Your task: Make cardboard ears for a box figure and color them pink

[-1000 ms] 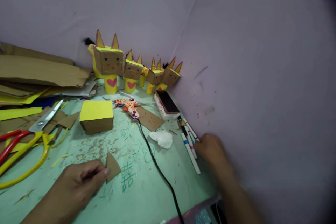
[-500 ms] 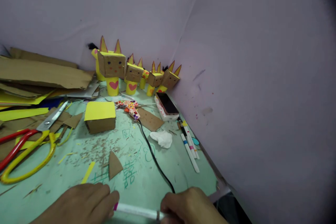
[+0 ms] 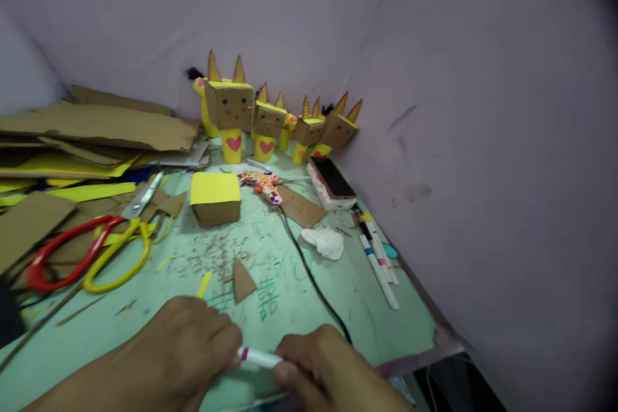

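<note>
White marker pen with pink band (image 3: 258,357) gripped at both ends: left hand (image 3: 193,347) at nine o'clock, right hand (image 3: 321,367) at three. Advise pulling straight apart, barrel level.

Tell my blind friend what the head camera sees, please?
Two hands, left hand and right hand, hold a white marker between them over a green table. Behind lie a cardboard triangle, scissors and cardboard figures.

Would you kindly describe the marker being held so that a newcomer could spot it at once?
Start at the green table and come to its near edge, where the left hand and the right hand meet. The marker bridges them, white with a pink band; the other markers lie untouched by the wall.
</note>
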Motion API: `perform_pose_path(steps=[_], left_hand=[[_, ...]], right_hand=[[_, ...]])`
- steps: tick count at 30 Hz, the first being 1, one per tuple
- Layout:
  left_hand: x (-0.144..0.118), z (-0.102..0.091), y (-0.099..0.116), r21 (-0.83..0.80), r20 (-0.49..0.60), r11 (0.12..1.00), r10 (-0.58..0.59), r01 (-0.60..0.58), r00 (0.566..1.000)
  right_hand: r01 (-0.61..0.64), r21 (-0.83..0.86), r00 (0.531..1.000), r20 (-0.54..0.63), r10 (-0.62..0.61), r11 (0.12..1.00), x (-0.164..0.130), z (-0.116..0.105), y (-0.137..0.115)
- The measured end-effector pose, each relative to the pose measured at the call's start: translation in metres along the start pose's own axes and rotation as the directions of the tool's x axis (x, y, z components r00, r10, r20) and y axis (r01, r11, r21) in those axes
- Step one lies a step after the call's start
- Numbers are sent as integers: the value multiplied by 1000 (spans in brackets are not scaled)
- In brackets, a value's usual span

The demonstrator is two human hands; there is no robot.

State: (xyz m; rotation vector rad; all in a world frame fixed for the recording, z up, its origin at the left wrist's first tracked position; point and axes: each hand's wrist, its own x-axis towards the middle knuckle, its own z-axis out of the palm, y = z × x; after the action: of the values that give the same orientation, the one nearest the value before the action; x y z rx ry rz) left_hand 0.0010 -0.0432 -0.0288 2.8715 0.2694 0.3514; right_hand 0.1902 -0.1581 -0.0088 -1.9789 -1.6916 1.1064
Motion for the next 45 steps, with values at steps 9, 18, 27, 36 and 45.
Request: perform_pose_path(steps=[9, 18, 27, 36, 45], left_hand=[[12, -28, -33, -222, 228, 871, -391, 439, 891], [15, -28, -46, -496, 241, 681, -488, 539, 839], [12, -20, -48, -444, 154, 750, -475, 490, 866], [6, -16, -7, -55, -121, 989, -141, 136, 983], [-3, 31, 14, 267, -321, 941, 292, -210, 901]], right_hand=[[16, 69, 989, -145, -5, 997, 6, 5, 17], [3, 147, 982, -185, 25, 989, 8, 2, 20], [-11, 232, 988, -148, 46, 973, 10, 5, 23], [42, 677, 983, -160, 92, 735, 5, -5, 32], [452, 762, 892, -398, -214, 465, 45, -31, 21]])
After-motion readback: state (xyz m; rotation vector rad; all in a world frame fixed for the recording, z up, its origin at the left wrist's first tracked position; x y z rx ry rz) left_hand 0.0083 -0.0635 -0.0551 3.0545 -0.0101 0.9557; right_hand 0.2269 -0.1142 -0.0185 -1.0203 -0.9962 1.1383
